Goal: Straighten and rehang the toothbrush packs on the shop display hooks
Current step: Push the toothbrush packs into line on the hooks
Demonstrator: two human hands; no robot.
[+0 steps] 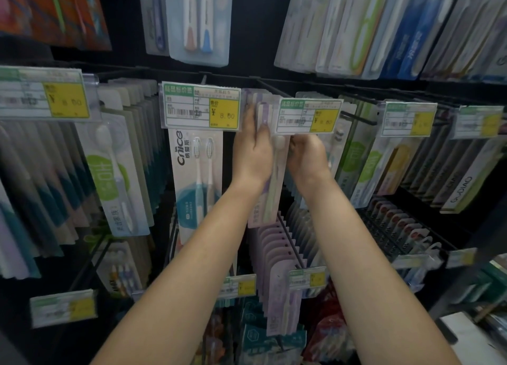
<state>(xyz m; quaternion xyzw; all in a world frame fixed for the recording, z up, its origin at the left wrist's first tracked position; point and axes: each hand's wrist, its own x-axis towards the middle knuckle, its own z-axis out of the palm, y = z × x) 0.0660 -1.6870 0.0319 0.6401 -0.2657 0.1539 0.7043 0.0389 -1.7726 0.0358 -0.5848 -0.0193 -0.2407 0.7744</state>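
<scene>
both forearms raised; left hand pinches lilac pack top edge, right hand seemingly gripping alongside.

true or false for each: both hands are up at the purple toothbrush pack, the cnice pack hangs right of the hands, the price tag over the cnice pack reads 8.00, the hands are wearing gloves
1. Both hands are up at the purple toothbrush pack. True: the left hand lies along its left side and the right hand is at its right edge, under a price tag.
2. The Cnice pack hangs right of the hands. False: it hangs to their left.
3. The price tag over the Cnice pack reads 8.00. True.
4. The hands are wearing gloves. False: both are bare.
</scene>
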